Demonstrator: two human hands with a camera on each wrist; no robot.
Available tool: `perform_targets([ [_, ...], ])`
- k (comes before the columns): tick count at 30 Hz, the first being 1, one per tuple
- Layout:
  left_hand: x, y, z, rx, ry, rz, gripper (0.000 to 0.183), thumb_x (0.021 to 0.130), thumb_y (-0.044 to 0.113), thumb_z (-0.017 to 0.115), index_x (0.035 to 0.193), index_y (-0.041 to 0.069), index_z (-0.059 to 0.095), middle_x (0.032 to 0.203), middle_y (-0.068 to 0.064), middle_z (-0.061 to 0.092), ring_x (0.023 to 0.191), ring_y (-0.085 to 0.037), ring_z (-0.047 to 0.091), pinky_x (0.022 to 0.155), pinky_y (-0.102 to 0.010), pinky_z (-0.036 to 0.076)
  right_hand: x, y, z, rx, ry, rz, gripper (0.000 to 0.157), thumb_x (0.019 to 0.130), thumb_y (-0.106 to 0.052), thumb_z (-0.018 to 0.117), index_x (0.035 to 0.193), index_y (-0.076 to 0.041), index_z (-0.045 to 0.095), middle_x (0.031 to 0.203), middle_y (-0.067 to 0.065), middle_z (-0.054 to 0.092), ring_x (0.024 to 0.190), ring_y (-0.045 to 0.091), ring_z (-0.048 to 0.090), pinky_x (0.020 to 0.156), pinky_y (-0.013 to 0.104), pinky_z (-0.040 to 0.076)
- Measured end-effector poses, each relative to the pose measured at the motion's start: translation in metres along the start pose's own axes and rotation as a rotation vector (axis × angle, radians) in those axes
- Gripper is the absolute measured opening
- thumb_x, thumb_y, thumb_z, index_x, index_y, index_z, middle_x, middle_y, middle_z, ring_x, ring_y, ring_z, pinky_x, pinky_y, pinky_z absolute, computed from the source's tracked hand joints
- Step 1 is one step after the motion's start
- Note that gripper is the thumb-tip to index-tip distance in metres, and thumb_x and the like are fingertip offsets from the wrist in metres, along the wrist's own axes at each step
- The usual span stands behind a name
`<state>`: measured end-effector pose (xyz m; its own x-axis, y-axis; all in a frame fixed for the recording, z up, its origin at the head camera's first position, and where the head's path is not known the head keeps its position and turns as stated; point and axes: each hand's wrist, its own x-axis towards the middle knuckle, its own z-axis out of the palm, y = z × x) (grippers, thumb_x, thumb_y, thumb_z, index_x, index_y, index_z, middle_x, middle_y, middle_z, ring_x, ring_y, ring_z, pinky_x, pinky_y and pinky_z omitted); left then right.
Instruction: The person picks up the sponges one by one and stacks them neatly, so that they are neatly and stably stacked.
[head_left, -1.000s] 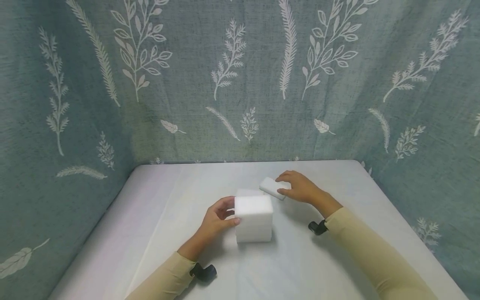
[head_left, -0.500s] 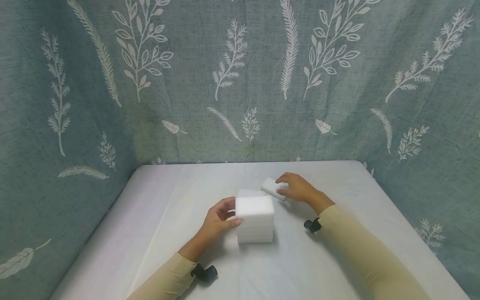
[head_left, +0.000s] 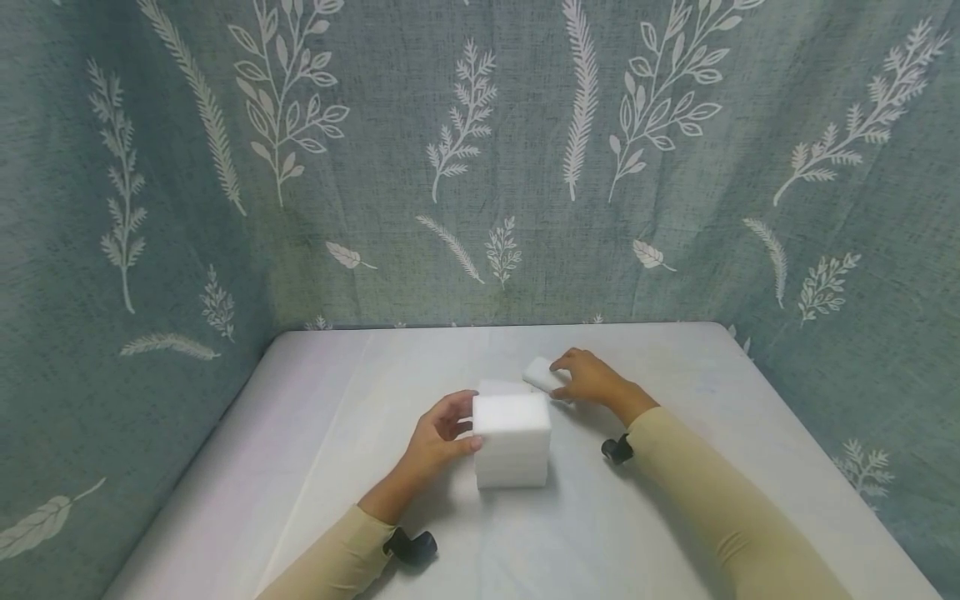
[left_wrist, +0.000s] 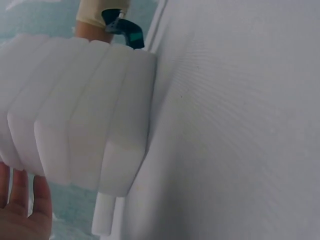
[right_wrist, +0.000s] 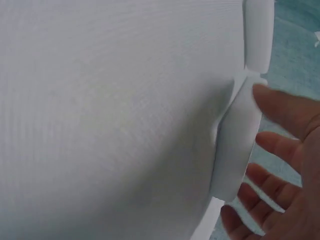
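Observation:
Several thick white foam sponge blocks form a stack [head_left: 512,446] at the middle of the table, their layers plain in the left wrist view. My left hand [head_left: 442,433] holds the stack's left side, thumb on the front and fingers curved toward the back. Farther back and to the right, a single white sponge [head_left: 542,375] lies flat. Above it is my right hand [head_left: 592,379], thumb over the near edge and fingertips over the far part, covering its right end. In the right wrist view its fingers are loosely bent and spread along the sponge's upper edge.
Another flat white sponge [head_left: 501,387] lies just behind the stack, partly hidden by it. The white-covered table [head_left: 360,392] is enclosed by a green leaf-patterned curtain [head_left: 390,275]. A black camera mount [head_left: 411,547] sits at the left wrist.
My right hand and forearm have shifted slightly left, covering more of the flat sponge. My left hand keeps its place at the stack.

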<state>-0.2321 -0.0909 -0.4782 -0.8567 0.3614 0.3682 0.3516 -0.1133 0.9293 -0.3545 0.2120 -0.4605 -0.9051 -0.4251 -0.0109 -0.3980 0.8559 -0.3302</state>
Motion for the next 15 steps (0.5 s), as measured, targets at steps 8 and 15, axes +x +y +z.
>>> perform_targets([
  [8, 0.0, 0.005, 0.002, 0.015, 0.01, -0.007, 0.067, 0.08, 0.009, 0.079, 0.138, 0.004, 0.047, 0.128, -0.015, 0.058, 0.118, -0.031, 0.054, 0.101, -0.048, 0.042, 0.0, -0.006, 0.0, -0.033, -0.002, 0.05, 0.052, 0.082, -0.028, 0.078, 0.128, -0.009, 0.062, 0.124, 0.012, 0.056, 0.117, 0.033, 0.052, 0.1, 0.048, 0.042],
  [15, -0.001, 0.007, 0.004, 0.007, 0.022, -0.012, 0.068, 0.08, 0.005, 0.079, 0.139, 0.001, 0.045, 0.128, -0.016, 0.058, 0.118, -0.032, 0.054, 0.101, -0.054, 0.039, -0.004, -0.007, -0.011, -0.113, -0.019, -0.016, 0.05, 0.083, -0.03, 0.075, 0.128, -0.009, 0.063, 0.128, 0.013, 0.056, 0.121, 0.034, 0.049, 0.103, 0.049, 0.039],
])
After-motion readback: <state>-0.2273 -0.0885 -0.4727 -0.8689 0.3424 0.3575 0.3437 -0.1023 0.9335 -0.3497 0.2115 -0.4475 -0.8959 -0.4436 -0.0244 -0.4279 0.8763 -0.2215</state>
